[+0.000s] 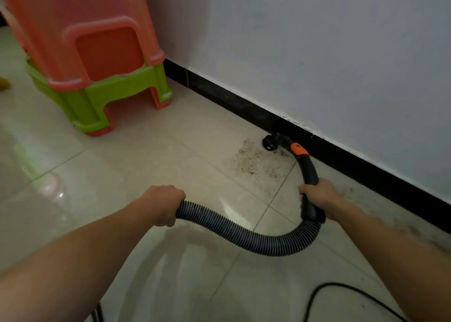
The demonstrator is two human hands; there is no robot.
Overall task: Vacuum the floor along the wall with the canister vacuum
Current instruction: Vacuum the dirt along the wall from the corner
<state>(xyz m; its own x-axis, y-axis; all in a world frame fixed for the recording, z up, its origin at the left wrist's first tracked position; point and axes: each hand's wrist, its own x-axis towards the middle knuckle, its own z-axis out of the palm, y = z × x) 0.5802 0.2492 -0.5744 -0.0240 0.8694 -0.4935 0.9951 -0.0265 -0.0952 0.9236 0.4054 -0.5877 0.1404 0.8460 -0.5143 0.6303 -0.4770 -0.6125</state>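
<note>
My right hand (319, 196) grips the curved wand handle (308, 172), nozzle (271, 143) beside the debris patch (253, 160); my left hand (163, 204) clasps the ribbed hose (244, 236).

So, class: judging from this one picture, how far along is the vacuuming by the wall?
Done: nothing can be called clean from one picture. In hand: the right hand grips the black handle, the left hand holds the ribbed hose, and the nozzle sits by the black skirting at the edge of a patch of crumbs. Left: that patch and the dusty strip along the skirting near the right arm.
</note>
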